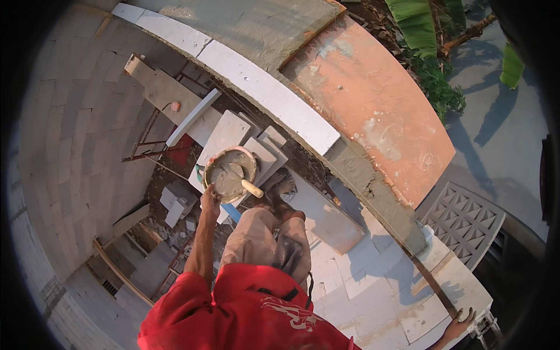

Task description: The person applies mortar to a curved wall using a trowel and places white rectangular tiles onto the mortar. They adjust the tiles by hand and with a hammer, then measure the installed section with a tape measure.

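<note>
A grey wall of light concrete blocks [76,134] curves down the left, while a run of white blocks [256,87] capped with wet grey mortar [262,26] crosses the top. Beyond lie a terracotta-coloured plastered slab [379,111], a patterned grey vent block [464,221], green banana leaves [417,23] and sunlit pavement with long shadows [501,134]

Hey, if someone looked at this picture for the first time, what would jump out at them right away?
Probably the round bucket of grey mortar at centre, a trowel lying in it, with the left hand gripping its rim. Next, the white block wall curving across the top beside an orange-plastered surface. At the lower right edge, the right hand rests on white blocks.
</note>
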A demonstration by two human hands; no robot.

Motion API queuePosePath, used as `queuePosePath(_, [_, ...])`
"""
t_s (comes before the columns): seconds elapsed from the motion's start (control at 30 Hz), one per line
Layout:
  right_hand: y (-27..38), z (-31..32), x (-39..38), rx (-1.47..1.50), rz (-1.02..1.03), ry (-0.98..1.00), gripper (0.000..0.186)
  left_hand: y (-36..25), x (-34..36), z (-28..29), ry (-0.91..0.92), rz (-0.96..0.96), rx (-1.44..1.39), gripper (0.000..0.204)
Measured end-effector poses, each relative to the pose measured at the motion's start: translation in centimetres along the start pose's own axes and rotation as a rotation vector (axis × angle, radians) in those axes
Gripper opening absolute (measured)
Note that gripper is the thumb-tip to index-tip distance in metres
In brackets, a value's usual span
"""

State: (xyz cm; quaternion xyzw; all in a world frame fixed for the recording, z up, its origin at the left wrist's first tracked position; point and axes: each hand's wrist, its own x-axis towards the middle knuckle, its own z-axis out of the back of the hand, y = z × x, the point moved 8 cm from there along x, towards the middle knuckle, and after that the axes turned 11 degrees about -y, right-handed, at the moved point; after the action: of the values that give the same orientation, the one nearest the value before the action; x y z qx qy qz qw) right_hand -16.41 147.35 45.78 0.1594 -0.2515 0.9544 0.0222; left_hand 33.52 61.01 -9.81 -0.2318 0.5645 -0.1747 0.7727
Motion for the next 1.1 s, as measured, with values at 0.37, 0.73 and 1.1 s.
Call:
queuePosePath(0.37, [24.3,-0.1,1.0,0.417,0.270,0.033,0.039,0.9,0.2,0.2,0.004,0.031,-0.006,0.023])
queuePosePath(0.73, [45.3,-0.6,-13.4,1.055,0.655,0.544,0.030,0.2,2.1,0.3,-0.032,-0.102,0.014,0.026])
queuePosePath(1.1, [64.8,-16.8,-36.0,1.203,0.620,1.297,0.034,0.2,1.8,0.9,0.019,-0.210,0.028,0.023])
